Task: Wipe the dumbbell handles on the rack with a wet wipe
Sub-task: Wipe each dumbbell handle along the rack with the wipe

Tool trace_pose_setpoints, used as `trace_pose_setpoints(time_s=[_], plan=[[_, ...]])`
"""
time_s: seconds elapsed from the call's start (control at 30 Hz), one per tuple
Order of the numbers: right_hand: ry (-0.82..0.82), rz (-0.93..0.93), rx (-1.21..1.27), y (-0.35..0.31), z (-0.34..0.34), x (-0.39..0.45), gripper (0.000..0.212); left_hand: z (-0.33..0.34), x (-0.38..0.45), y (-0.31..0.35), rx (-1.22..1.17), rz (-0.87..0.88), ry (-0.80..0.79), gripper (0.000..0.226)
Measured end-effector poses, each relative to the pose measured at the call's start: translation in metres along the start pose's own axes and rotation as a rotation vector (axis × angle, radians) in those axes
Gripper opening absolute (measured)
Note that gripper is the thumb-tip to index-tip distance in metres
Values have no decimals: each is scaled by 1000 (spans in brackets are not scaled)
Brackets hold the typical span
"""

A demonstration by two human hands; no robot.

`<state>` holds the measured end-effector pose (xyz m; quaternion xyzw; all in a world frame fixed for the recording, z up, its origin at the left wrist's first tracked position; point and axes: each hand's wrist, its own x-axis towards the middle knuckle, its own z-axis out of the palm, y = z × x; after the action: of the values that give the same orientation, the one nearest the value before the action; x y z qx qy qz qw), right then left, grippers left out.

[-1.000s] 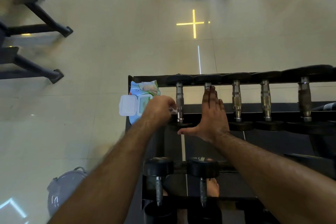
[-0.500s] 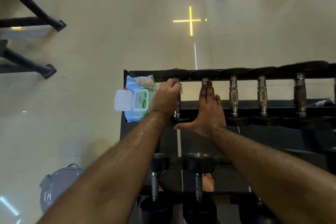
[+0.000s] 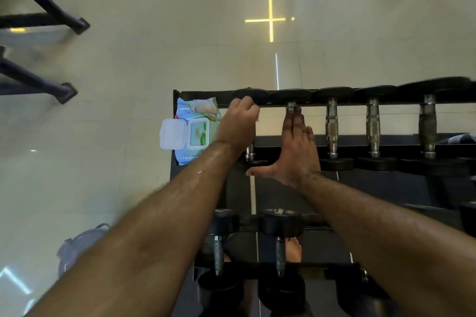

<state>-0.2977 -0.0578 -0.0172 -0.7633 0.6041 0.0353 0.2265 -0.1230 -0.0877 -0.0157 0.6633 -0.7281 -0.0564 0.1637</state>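
Dumbbell handles (image 3: 331,126) mostly await wiping, I judge; my left hand (image 3: 238,125) curls round the first handle (image 3: 249,153), wipe hidden; right hand (image 3: 296,147) lies flat beside it.

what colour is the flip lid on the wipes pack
White flip lid, open on the light blue wipes pack; head view.

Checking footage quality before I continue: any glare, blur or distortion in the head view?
Head view: a yellow cross-shaped light reflection glares on the glossy pale floor; the black metal dumbbell rack bows from wide-angle distortion; the forearms near the frame's bottom look motion-blurred; the rack's lower tier is dim.
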Motion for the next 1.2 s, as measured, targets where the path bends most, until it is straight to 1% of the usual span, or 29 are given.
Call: trace_pose_setpoints(time_s=[0.07,0.13,0.2,0.23,0.27,0.3,0.43,0.53,0.63,0.7,0.77,0.8,0.83,0.87,0.9,0.93,0.97,1.0,1.07,1.13,1.2], plan=[[11,-12,3,1,2,1,182,-2,-13,-1,25,86,-83,28],[25,-18,2,2,5,1,182,-11,-34,-2,-55,105,-235,30],[40,-26,2,4,7,2,182,-22,-49,-7,-155,57,-426,24],[44,-31,2,5,7,3,183,-27,-55,-11,-211,9,-491,21],[43,-33,1,5,7,3,183,-31,-59,-16,-276,-44,-508,18],[37,-34,-4,5,8,3,183,-35,-62,-22,-345,-103,-485,17],[23,-19,-28,3,7,4,180,-44,-69,-39,-643,-385,-300,18],[-12,1,-64,0,5,5,177,-47,-75,-40,-713,-488,-157,12],[-46,-4,-118,-2,7,0,168,-49,-86,-43,-870,-621,-91,11],[-39,-67,-178,-6,12,-9,154,-50,-93,-45,-986,-733,-24,10],[-28,-272,-264,-21,15,-19,135,-53,-100,-48,-1049,-849,49,13],[-49,-404,-328,-33,16,-21,122,-54,-102,-52,-1096,-903,85,16],[-75,-525,-399,-48,16,-22,104,-56,-103,-56,-1150,-949,112,17],[-94,-606,-462,-64,16,-22,82,-57,-103,-61,-1198,-991,135,18],[-105,-626,-508,-79,17,-21,63,-61,-103,-64,-1230,-1028,153,21],[-116,-592,-545,-93,16,-20,50,-64,-102,-67,-1253,-1073,171,25],[-133,-528,-587,-104,17,-19,45,-69,-101,-70,-1281,-1123,187,29],[-153,-464,-638,-111,19,-19,45,-75,-101,-71,-1341,-1162,203,31],[-166,-379,-727,-118,25,-19,44,-87,-102,-71,-1543,-1208,237,27],[-131,-369,-752,-117,31,-17,41,-95,-103,-70,-1709,-1221,246,23],[-86,-400,-705,-111,35,-15,38,-94,-104,-72,-1710,-1210,229,24]])
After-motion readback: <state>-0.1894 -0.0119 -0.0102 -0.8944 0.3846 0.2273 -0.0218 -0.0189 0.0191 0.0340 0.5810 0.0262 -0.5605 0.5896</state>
